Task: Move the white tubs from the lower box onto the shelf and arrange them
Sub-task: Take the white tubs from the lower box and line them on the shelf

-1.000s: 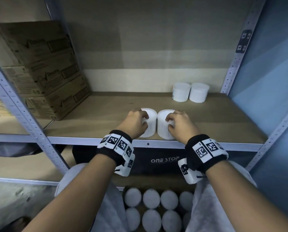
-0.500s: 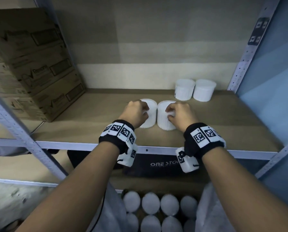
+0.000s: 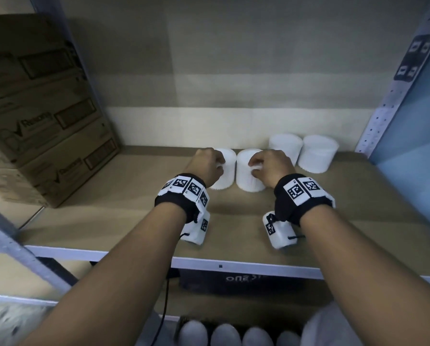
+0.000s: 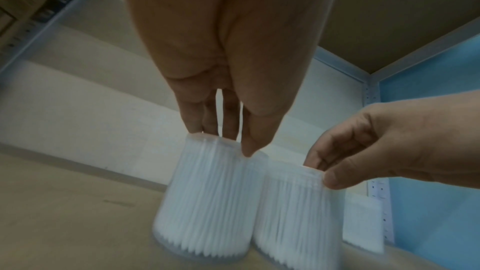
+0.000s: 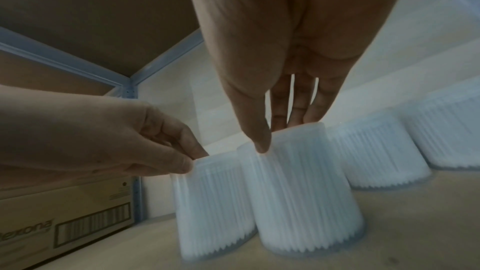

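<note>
Two white ribbed tubs stand side by side, touching, on the brown shelf board (image 3: 124,208). My left hand (image 3: 209,166) pinches the top rim of the left tub (image 3: 226,173) between thumb and fingers, as the left wrist view shows: left hand (image 4: 223,141), left tub (image 4: 207,202). My right hand (image 3: 266,166) pinches the rim of the right tub (image 3: 246,178) the same way; the right wrist view shows the right hand (image 5: 278,134) and right tub (image 5: 306,196). Two more tubs (image 3: 285,146) (image 3: 317,156) stand at the back right. Several tubs (image 3: 224,333) fill the lower box.
Stacked cardboard cartons (image 3: 41,116) fill the shelf's left side. A perforated metal upright (image 3: 393,96) and a blue wall (image 3: 418,151) close the right side. The shelf's metal front edge (image 3: 234,264) runs under my forearms, with a black box flap (image 3: 244,279) below it.
Both hands have slid their tubs from near the front edge back across the shelf, close to the two tubs at the back right. The grips are unchanged.
</note>
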`<move>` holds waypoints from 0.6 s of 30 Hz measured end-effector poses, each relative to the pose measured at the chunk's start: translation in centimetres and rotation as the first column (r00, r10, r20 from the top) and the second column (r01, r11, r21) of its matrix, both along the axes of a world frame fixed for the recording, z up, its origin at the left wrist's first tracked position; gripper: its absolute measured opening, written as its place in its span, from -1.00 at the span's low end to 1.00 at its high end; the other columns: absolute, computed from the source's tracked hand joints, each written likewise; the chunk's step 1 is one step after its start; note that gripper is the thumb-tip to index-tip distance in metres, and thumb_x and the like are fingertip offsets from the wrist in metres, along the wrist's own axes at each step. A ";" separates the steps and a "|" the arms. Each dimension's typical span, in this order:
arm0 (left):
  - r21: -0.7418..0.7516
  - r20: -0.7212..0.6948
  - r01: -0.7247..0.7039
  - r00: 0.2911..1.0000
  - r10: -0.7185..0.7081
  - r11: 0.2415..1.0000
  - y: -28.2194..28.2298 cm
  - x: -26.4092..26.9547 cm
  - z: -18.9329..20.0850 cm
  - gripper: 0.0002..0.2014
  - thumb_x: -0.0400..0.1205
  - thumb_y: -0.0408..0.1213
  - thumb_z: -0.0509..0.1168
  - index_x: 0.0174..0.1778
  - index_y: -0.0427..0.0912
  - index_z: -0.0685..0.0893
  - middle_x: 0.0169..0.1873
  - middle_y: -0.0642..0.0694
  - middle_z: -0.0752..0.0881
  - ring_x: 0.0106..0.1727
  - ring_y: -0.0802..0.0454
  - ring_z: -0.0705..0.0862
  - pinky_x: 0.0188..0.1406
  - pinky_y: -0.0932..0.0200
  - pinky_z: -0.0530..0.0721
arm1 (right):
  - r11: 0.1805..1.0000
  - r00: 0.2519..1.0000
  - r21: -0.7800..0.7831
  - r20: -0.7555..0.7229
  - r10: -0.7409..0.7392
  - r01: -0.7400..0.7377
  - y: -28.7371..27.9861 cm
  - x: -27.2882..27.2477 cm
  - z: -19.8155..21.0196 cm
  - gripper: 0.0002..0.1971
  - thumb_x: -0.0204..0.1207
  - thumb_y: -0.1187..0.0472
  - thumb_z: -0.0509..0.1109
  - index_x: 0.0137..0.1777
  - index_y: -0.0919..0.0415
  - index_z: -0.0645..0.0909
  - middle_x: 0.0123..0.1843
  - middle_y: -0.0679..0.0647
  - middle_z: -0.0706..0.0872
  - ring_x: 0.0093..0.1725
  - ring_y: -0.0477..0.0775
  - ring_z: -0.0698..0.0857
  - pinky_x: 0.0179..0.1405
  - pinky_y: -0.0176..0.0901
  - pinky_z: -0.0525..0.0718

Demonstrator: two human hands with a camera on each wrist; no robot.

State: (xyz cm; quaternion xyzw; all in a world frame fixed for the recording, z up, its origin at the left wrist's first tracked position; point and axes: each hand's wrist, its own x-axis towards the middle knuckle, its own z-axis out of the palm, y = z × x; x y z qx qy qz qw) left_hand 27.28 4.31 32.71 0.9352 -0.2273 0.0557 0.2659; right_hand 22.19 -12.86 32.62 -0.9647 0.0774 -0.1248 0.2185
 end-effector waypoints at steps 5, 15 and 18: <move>-0.007 0.016 -0.015 1.000 0.015 1.000 -0.7 3.3 -0.4 -0.73 0.56 -0.39 0.28 0.15 -0.21 0.74 0.17 -0.17 0.74 0.22 -0.12 0.67 0.26 0.12 0.62 | 0.997 1.000 -0.072 0.024 0.010 -0.008 -0.2 3.0 -0.2 -0.69 0.51 0.32 0.41 0.24 0.15 0.71 0.29 0.09 0.71 0.29 0.11 0.65 0.23 -0.21 0.52; -0.039 0.039 -0.020 0.999 0.022 0.999 -2.4 7.4 -1.0 -0.72 0.57 -0.37 0.27 0.17 -0.19 0.74 0.15 -0.18 0.72 0.23 -0.12 0.65 0.25 0.14 0.59 | 0.997 0.999 -0.073 0.037 0.004 -0.001 -1.6 6.7 -0.2 -0.72 0.52 0.31 0.42 0.21 0.17 0.72 0.27 0.10 0.74 0.28 0.13 0.67 0.32 -0.13 0.57; -0.044 0.056 -0.012 0.998 0.014 0.999 -2.9 8.1 -1.4 -0.72 0.57 -0.37 0.27 0.17 -0.18 0.74 0.13 -0.18 0.72 0.22 -0.13 0.64 0.23 0.15 0.57 | 0.998 0.999 -0.066 0.053 -0.003 0.006 -2.1 7.2 -0.2 -0.74 0.52 0.30 0.41 0.19 0.16 0.73 0.25 0.10 0.75 0.27 0.12 0.68 0.31 -0.14 0.57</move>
